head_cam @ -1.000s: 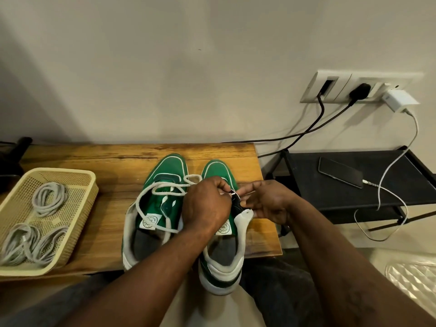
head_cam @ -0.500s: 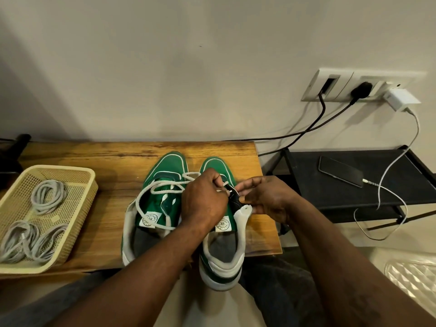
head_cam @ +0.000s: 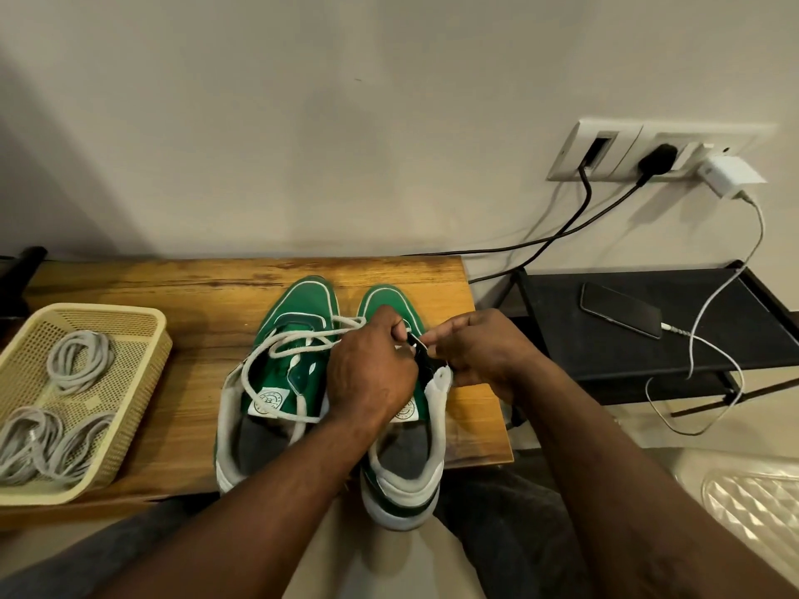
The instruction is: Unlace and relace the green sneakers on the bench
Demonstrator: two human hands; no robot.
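Two green sneakers with white trim stand side by side, toes to the wall, on the wooden bench. The left sneaker has a loose white lace looped over its tongue. Over the right sneaker my left hand curls its fingers round the lace near the eyelets. My right hand pinches the dark eyelet flap on that shoe's right side. The lace tip between my fingers is mostly hidden.
A cream perforated basket with coiled grey cords sits at the bench's left end. Right of the bench a black shelf holds a phone on a white charging cable. Black cables run to wall sockets.
Both hands have shifted slightly toward the toe of the right sneaker and stay close together on its lacing. The sneakers and basket have not moved.
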